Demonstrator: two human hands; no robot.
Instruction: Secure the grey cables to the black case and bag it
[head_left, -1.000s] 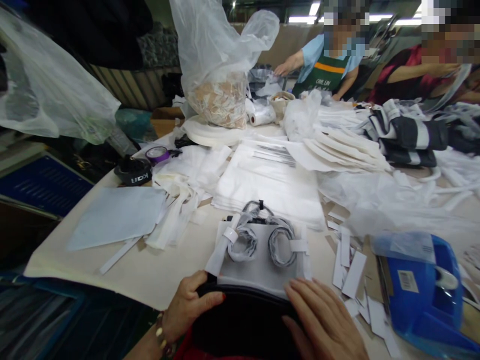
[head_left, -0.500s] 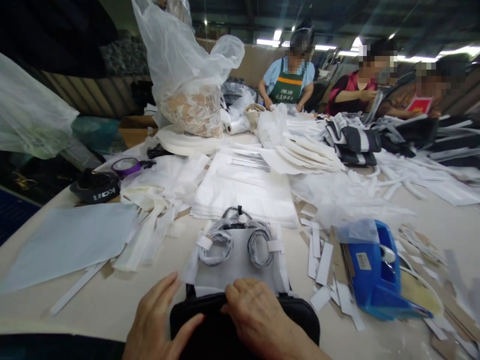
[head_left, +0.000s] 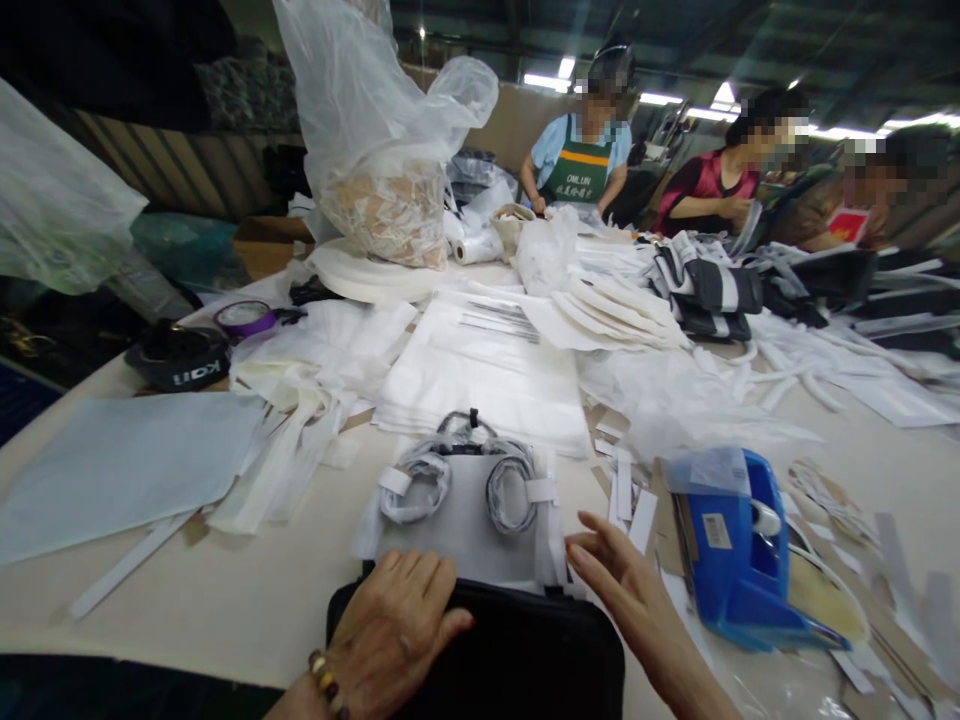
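A black bag (head_left: pixel 525 655) lies at the table's front edge, with its near part tilted up towards me. On its far part, over a white sheet (head_left: pixel 469 510), are two coiled straps in clear wrapping, a left coil (head_left: pixel 415 487) and a right coil (head_left: pixel 511 492), each with a white band. A dark looped handle (head_left: pixel 469 425) stands at the far end. My left hand (head_left: pixel 397 625) has its fingers curled over the bag's upper edge, thumb on the black face. My right hand (head_left: pixel 630 590) is open beside the bag's right corner, fingers apart and holding nothing.
To the right stands a blue tape dispenser (head_left: pixel 739 560) among paper strips. A stack of white sheets (head_left: pixel 487 370) lies beyond the bag. Purple tape (head_left: pixel 246 318) and a black roll (head_left: pixel 176 360) sit left, near a pale sheet (head_left: pixel 127 460). Several people work across the table.
My right hand has come off the bag's upper edge and moved right, opening. My left hand has moved from the bag's left side onto that edge. The view has shifted slightly.
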